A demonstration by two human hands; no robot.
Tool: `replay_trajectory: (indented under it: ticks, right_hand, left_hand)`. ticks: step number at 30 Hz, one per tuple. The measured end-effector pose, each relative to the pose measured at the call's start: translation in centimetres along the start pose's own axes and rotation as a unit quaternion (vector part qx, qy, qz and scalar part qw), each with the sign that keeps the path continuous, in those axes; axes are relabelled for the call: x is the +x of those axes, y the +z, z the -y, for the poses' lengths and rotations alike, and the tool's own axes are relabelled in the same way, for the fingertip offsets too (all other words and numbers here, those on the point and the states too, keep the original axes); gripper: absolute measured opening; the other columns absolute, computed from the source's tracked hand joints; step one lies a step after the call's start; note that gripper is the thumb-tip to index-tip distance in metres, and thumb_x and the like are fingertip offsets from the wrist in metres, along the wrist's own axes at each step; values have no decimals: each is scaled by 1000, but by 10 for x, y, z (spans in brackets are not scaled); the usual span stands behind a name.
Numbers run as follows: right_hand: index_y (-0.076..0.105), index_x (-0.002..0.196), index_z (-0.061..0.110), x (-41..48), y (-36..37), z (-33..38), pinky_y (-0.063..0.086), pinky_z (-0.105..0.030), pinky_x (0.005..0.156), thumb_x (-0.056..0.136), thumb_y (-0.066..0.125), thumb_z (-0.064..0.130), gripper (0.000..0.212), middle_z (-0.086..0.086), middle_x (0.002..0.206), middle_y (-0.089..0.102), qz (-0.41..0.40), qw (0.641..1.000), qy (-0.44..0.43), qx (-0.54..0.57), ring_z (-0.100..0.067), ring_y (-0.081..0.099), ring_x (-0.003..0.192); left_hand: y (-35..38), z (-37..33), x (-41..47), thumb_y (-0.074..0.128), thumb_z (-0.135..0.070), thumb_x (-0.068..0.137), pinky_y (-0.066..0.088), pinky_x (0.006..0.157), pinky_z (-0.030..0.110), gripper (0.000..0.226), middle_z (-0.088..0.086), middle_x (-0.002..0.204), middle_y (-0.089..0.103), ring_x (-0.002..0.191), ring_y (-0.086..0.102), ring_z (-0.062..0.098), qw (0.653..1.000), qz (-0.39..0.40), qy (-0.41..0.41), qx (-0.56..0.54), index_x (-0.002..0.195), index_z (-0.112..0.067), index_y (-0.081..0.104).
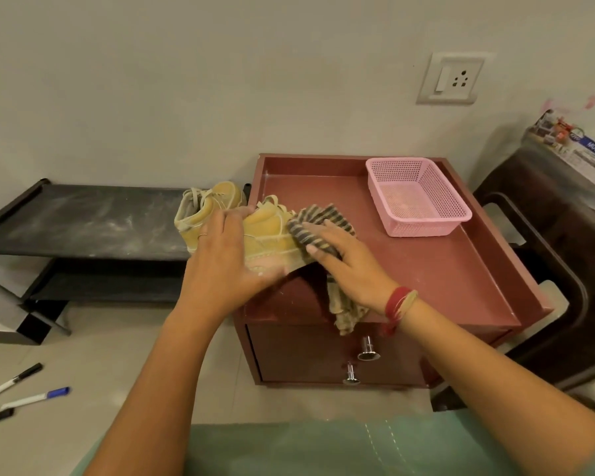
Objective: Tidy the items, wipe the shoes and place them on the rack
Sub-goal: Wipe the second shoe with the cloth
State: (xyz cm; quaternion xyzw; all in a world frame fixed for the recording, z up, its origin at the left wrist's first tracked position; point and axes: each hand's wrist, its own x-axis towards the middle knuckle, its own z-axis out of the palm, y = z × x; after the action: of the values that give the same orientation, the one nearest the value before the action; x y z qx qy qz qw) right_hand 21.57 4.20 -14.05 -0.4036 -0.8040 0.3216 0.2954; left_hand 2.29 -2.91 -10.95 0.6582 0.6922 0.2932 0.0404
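Head view: wiping the shoe (268, 226) on the worktop (426, 269).
Left grip (225, 259) clasps it steady; right grip (344, 266) presses the cloth (318, 214) flat-fingered. Best to sweep toe to heel.

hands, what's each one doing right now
Left hand: grips the yellow shoe.
Right hand: open, fingers flat, pressing the striped cloth against the shoe.
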Motion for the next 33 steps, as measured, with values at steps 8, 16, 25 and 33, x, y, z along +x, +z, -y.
replay_trajectory:
  ticks: [8,16,25,33]
  right_hand:
    - [52,133,19,-2,-3,5,30,-33,111,95,49,33,40,1,137,52,-66,996,22,-53,-17,43,131]
    - [48,136,19,3,5,6,25,-36,115,97,49,29,40,-1,146,41,-88,995,19,-41,-10,32,135]
    - [53,132,14,4,1,-4,34,-24,105,96,50,27,39,-3,136,54,-86,995,55,1,-16,47,127]
    - [56,130,20,-4,21,13,36,-37,109,93,50,38,41,4,132,57,-142,983,27,112,-14,45,129]
  left_hand:
    - [2,-3,3,79,-40,73,41,81,31,52,-8,116,53,108,48,12,995,-40,-18,-84,118,-25,55]
    - [6,-8,1,81,-32,72,38,71,29,41,-9,105,54,96,48,9,994,-63,8,-89,104,-22,57]
    - [10,-21,4,70,-27,84,46,78,36,42,-2,105,62,100,57,24,998,-5,40,-47,121,-18,51]
    - [16,-32,-2,70,-17,78,28,98,73,18,6,95,59,101,59,31,979,-79,56,181,94,-14,63]
